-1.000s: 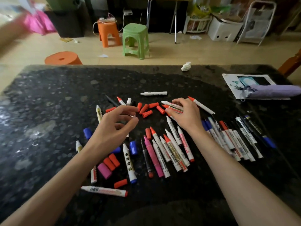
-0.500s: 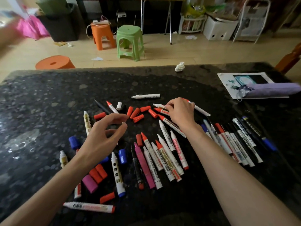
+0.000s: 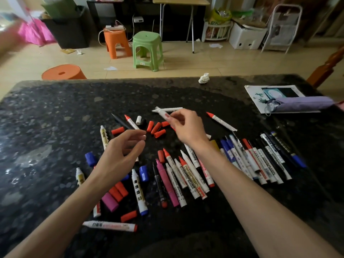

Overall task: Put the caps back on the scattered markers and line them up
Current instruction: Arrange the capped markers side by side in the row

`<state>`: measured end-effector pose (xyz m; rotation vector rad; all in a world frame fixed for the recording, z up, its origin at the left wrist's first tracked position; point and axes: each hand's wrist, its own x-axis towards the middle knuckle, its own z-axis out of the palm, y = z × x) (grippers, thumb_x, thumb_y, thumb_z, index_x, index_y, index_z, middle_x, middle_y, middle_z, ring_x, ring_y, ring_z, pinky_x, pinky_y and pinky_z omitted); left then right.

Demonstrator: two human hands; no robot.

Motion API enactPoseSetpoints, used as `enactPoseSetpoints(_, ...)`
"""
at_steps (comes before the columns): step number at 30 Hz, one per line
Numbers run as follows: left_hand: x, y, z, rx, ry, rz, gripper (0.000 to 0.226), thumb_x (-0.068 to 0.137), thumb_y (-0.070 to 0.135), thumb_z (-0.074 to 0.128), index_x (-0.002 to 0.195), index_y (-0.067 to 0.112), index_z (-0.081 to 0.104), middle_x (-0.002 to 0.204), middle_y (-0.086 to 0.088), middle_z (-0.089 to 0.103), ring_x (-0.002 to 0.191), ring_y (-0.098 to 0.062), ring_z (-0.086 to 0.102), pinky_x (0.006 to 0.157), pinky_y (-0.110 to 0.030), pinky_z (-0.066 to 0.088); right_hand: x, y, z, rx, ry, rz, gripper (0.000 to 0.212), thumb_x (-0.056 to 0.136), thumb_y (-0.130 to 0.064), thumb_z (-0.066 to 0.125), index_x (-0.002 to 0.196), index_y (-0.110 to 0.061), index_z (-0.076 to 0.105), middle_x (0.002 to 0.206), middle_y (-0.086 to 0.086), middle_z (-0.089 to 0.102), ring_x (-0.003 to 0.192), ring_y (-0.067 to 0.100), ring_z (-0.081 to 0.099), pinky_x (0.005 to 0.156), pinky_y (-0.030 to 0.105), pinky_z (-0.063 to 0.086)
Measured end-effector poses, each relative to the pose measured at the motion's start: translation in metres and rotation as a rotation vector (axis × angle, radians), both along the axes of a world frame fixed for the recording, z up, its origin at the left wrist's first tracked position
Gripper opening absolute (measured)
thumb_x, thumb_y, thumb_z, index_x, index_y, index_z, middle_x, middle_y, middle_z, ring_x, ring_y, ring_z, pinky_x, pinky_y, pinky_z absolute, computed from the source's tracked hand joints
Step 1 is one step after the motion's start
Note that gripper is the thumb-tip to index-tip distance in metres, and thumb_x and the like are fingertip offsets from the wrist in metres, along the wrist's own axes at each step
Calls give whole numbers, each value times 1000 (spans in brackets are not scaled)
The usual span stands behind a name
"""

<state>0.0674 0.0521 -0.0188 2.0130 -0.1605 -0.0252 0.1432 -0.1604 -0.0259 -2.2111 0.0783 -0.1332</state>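
Many markers and loose caps lie scattered on the black stone table. My right hand pinches a white marker lifted above the table, its tip pointing up and left. Just below it lies a cluster of red caps. My left hand hovers left of that cluster with loosely curled fingers and nothing visible in it. Uncapped red-tipped markers and a pink marker lie between my forearms. A row of markers lies side by side on the right. Blue caps and a pink cap sit near my left wrist.
A purple folded umbrella rests on a printed sheet at the table's far right. A crumpled tissue sits at the far edge. Beyond the table stand a green stool and orange stools.
My right hand has picked a white marker out of the pile and raised it off the table. My left hand stays hovering in about the same place.
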Motion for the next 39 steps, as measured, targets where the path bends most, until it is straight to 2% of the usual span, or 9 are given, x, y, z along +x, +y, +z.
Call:
enactPoseSetpoints(2, -6, 6, 1, -9, 49, 17, 28, 102, 25, 61, 129, 29, 65, 117, 11, 74, 107, 0, 70, 95, -28, 57, -21, 24, 8, 188, 27, 84, 22, 100, -29, 69, 114, -14, 77, 96, -10, 75, 86, -5, 68, 82, 15, 52)
enactPoseSetpoints(5, -19, 13, 7, -91, 120, 56, 33, 102, 35, 58, 133, 25, 65, 112, 8, 77, 104, -3, 73, 94, -36, 58, -54, 50, 9, 338, 42, 123, 20, 99, -24, 71, 114, -12, 78, 101, -5, 78, 96, 7, 73, 92, 31, 59)
enactPoseSetpoints(12, -64, 20, 13, -216, 215, 56, 18, 102, 24, 58, 109, 31, 74, 95, 3, 81, 91, -14, 78, 82, -35, 63, -121, 61, 11, 358, 134, 190, 15, 96, -23, 75, 110, -19, 78, 99, -6, 79, 95, 2, 73, 93, 33, 60)
enactPoseSetpoints(18, -97, 56, 6, -150, 229, 30, 23, 99, 23, 63, 118, 26, 75, 99, 10, 80, 96, -8, 76, 85, -24, 61, -153, 84, 11, 404, 302, 307, 17, 91, -29, 80, 108, -25, 79, 102, -9, 79, 97, 7, 76, 91, 36, 62)
enactPoseSetpoints(25, -104, 83, 3, -74, 202, -94, 29, 99, 19, 64, 122, 34, 73, 108, 8, 78, 106, -12, 74, 97, -34, 57, -157, 100, 12, 479, 308, 319, 16, 92, -21, 78, 107, -15, 82, 96, -5, 81, 95, 6, 76, 91, 23, 58)
enactPoseSetpoints(29, -104, 89, 2, -52, 175, -63, 29, 100, 22, 63, 120, 41, 72, 104, 10, 78, 98, -11, 75, 91, -32, 60, -155, 100, 9, 477, 321, 346, 13, 91, -16, 78, 104, -14, 82, 91, -4, 81, 86, 6, 76, 77, 19, 57)
enactPoseSetpoints(32, -101, 99, 1, -45, 136, 63, 26, 100, 27, 63, 116, 46, 72, 77, 16, 70, 66, -3, 62, 68, -24, 52, -144, 87, 5, 349, 276, 276, 13, 91, -14, 79, 101, -22, 81, 91, -8, 80, 86, 3, 74, 77, 17, 55)
enactPoseSetpoints(34, -100, 107, 4, -20, 115, 127, 23, 100, 25, 63, 117, 37, 73, 69, 20, 65, 58, 2, 55, 60, -13, 44, -131, 70, -3, 39, 165, 182, 18, 92, -18, 78, 105, -30, 78, 94, -12, 76, 92, 1, 70, 80, 18, 51)
enactPoseSetpoints(39, -100, 117, 8, 28, 156, 138, 25, 97, 31, 67, 119, 45, 72, 96, 14, 75, 84, -2, 70, 79, -21, 50, -116, 53, -22, -551, 43, 275, 41, 95, -36, 71, 134, -39, 63, 136, -9, 50, 134, 13, 37, 107, 29, 35)
